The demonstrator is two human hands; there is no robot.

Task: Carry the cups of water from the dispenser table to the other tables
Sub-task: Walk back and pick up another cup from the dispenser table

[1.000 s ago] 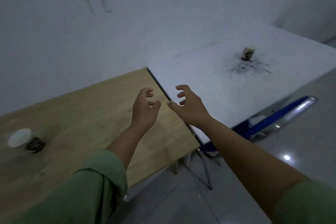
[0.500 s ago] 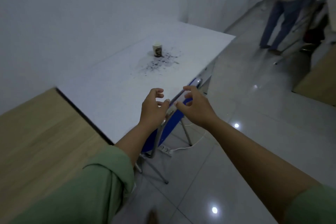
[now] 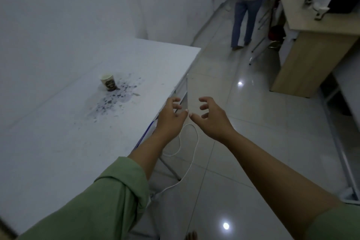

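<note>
Our two bare hands reach out empty beside the white table, with one paper cup left on it.

Our left hand [image 3: 171,118] and right hand [image 3: 211,121] are held out in front, thumbs nearly meeting, fingers spread and curled loosely around nothing. The left one hangs over the white table [image 3: 58,142] at its edge, the right one over the tiled floor [image 3: 253,142]. The printed paper cup [image 3: 108,82] stands upright well back on that table beside a patch of dark splatter [image 3: 115,99]. A white cable [image 3: 191,154] loops on the floor below our wrists. Farther off, another person [image 3: 246,6] stands near a wooden desk [image 3: 307,48].
</note>
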